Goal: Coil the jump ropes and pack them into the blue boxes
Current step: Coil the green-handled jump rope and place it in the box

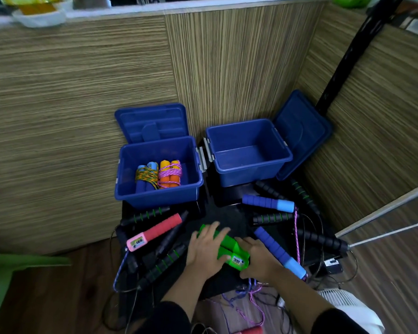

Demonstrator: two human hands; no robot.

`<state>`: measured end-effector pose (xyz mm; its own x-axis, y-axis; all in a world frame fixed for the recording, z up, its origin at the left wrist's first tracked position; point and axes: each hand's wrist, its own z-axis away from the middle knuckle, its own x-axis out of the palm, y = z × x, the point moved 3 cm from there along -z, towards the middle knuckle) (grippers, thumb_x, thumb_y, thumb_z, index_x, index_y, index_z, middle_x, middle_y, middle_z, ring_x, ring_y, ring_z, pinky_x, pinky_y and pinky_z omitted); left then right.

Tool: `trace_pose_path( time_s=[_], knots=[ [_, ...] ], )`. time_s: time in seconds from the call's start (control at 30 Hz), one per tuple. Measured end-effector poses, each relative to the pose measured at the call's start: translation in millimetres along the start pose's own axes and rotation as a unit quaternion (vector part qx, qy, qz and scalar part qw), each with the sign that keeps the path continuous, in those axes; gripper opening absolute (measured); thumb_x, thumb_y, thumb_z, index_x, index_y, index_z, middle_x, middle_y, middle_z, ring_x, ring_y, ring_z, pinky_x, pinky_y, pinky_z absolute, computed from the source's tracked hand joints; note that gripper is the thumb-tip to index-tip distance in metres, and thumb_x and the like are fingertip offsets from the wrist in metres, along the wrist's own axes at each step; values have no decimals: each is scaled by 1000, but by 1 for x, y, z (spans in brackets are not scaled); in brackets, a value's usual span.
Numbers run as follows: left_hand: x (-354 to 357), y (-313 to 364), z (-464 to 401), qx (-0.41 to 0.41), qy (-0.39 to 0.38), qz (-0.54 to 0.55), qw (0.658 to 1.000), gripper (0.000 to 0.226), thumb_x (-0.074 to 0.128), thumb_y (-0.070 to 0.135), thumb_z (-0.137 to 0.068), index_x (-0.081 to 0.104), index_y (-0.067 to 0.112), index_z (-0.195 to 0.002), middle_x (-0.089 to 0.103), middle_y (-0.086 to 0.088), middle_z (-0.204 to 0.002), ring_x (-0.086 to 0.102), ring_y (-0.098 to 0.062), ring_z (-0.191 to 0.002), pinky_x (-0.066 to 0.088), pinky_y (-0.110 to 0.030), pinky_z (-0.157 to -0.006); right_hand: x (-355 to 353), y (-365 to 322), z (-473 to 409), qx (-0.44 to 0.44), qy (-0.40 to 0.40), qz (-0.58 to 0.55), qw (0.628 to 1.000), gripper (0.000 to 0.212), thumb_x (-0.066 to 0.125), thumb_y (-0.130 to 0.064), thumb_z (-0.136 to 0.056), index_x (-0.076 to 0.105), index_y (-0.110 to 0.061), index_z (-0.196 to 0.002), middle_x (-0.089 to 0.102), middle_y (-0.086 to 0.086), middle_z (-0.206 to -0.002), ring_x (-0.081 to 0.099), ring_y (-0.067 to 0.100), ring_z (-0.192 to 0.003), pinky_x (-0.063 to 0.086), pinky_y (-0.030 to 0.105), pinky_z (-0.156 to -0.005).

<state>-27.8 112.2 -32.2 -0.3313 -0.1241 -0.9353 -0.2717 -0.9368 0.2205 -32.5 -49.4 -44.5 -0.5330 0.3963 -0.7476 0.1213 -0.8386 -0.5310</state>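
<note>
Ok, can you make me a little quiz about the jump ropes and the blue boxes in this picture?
1. True or false: both blue boxes already hold coiled ropes.
2. How many coiled rope bundles lie in the left blue box?
3. What colour are the handles under the hands: A) pink, B) green, C) orange?

Key:
1. False. The right blue box looks empty.
2. Two: the blue-handled bundle and the orange-handled bundle.
3. B. The left hand and the right hand are both on the green handles.
</note>
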Motion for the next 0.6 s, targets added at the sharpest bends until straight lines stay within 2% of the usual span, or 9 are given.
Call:
trace_pose_path(
  time_s=[0.03, 0.07, 0.13, 0.2, 0.27, 0.33, 0.5, 0.6],
  knots=[
    [2, -2, -3, 35, -25, -27, 999, 72, 49, 57, -90, 16, 36, -151, 6, 1, -161, 8, -19, -148, 0, -48, -117, 0, 3, 0, 7, -8, 12, 1000, 97, 74, -21, -65, 23, -17, -148, 42, 5, -133, 41, 25, -118, 34, 29, -102],
    [5, -4, -6, 59, -48, -49, 996, 72, 47, 59, -90, 16, 36, -151, 8, 0, -162, 4, -19, -149, -12, -52, -115, 2, 7, 0, 14, -12, 19, 1000, 98, 73, -21, -67, 20, -21, -149, 38, 5, -136, 38, 25, -120, 34, 29, -103],
    [10, -4, -8, 77, -77, -77, 991, 76, 49, 61, -88, 19, 31, -151, 25, -5, -155, 17, -22, -146, -19, -55, -110, 6, 12, 3, 35, -8, 19, 999, 99, 72, -22, -68, 16, -24, -150, 30, 7, -138, 34, 26, -127, 33, 27, -106],
    [12, -2, -6, 90, -95, -106, 986, 80, 51, 60, -88, 18, 25, -152, 34, -9, -147, 30, -28, -138, -14, -56, -114, 10, 16, 6, 69, 10, 28, 997, 99, 72, -25, -68, 17, -19, -150, 27, 10, -138, 34, 28, -129, 33, 29, -108],
    [17, 0, -1, 99, -100, -126, 982, 81, 47, 60, -90, 10, 26, -153, 32, -11, -148, 31, -31, -135, -2, -55, -117, 12, 18, 9, 101, 24, 28, 994, 91, 72, -25, -67, 26, -9, -144, 32, 10, -134, 44, 29, -121, 39, 30, -102],
    [21, -1, 4, 103, -94, -122, 983, 79, 43, 60, -92, 2, 32, -153, 28, -11, -150, 30, -33, -133, 11, -52, -115, 14, 17, 12, 114, 19, 6, 993, 82, 72, -20, -65, 32, -10, -136, 35, 9, -128, 53, 28, -110, 44, 29, -93],
    [19, 2, 16, 102, -88, -83, 987, 80, 40, 59, -92, -10, 36, -151, 27, -7, -151, 32, -30, -132, 20, -49, -108, 3, 13, 11, 88, 21, -64, 994, 85, 71, -13, -64, 31, -13, -140, 50, 7, -119, 53, 21, -107, 44, 23, -88],
    [10, 3, 21, 71, -75, -53, 993, 84, 42, 56, -89, -10, 36, -151, 34, -10, -142, 39, -31, -124, 33, -44, -100, -9, 6, 13, 59, 2, -144, 988, 82, 73, -6, -65, 35, -13, -137, 60, 4, -107, 59, 13, -94, 50, 20, -74]
  ],
)
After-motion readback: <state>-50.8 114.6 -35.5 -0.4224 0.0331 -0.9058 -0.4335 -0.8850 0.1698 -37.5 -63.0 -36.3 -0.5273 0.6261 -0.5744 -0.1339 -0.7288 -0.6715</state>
